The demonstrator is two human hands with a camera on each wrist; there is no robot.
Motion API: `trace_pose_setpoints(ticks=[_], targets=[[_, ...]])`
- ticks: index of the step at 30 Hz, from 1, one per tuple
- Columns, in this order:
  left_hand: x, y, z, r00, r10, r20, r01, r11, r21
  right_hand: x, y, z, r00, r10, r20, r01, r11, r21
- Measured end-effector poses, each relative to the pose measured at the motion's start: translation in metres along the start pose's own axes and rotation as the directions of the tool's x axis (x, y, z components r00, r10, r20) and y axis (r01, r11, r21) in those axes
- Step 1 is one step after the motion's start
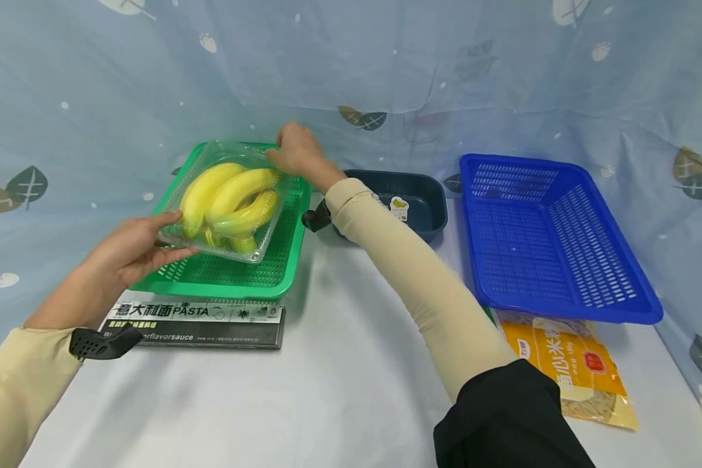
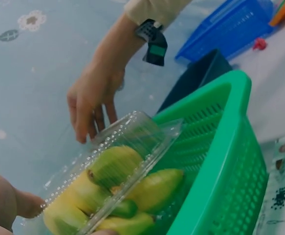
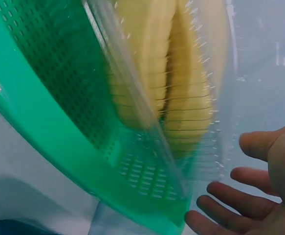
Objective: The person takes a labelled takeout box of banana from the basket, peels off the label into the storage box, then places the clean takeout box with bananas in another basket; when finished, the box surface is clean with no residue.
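A clear plastic box [image 1: 261, 250] with yellow bananas [image 1: 242, 198] inside is tilted over the green basket [image 1: 292, 260]. My left hand [image 1: 134, 250] grips its near left edge between thumb and fingers. At the box's far right corner is my right hand [image 1: 298, 151]; in the right wrist view its fingers [image 3: 240, 203] are spread and loosely bent beside the box, holding nothing. From the left wrist view, the box [image 2: 132, 128] stands partly above the basket's rim [image 2: 232, 112], with the bananas showing through the plastic.
A black pasta box [image 1: 193, 325] lies in front of the green basket. Right of that basket stands a dark blue bin [image 1: 427, 201] with a banana label, partly behind my right forearm. Farther right, a blue basket [image 1: 567, 309] rests partly over an orange food packet [image 1: 567, 364].
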State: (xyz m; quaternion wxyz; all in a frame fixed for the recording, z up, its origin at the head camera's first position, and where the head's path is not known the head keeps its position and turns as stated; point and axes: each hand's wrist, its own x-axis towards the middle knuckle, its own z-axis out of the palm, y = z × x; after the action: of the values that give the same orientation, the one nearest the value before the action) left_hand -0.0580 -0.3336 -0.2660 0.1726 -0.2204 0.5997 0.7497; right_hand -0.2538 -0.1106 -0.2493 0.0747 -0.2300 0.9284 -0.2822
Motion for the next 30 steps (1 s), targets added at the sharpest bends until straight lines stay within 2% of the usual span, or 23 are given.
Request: trace_pose_setpoints(ticks=[5,10,16,22,26,30], targets=[[0.005,0.001,0.002,1.000,-0.025,0.005,0.025,0.998,-0.050,-0.008,0.004,-0.007,0.999,0.012,-0.039,-0.012,1.000,0.016],[0.009,0.000,0.000,0.999,-0.036,0.018,0.037,0.997,-0.069,-0.014,0.008,-0.009,1.000,0.011,-0.027,-0.010,1.000,0.023],[0.014,-0.003,0.002,0.999,-0.052,-0.006,0.051,0.993,-0.103,-0.020,0.011,-0.009,1.000,0.003,-0.027,-0.002,0.999,0.035],[0.019,-0.004,-0.002,0.998,-0.067,-0.006,0.065,0.985,-0.159,-0.022,0.012,-0.008,0.999,-0.038,-0.024,0.039,0.999,0.022],[0.023,-0.003,-0.002,0.998,-0.065,0.009,0.065,0.982,-0.175,-0.027,0.015,-0.010,0.998,-0.048,-0.034,0.050,0.997,0.053],[0.025,0.000,-0.003,0.995,-0.100,0.020,0.102,0.972,-0.211,-0.031,0.019,-0.013,0.998,-0.043,-0.051,0.048,0.995,0.082]])
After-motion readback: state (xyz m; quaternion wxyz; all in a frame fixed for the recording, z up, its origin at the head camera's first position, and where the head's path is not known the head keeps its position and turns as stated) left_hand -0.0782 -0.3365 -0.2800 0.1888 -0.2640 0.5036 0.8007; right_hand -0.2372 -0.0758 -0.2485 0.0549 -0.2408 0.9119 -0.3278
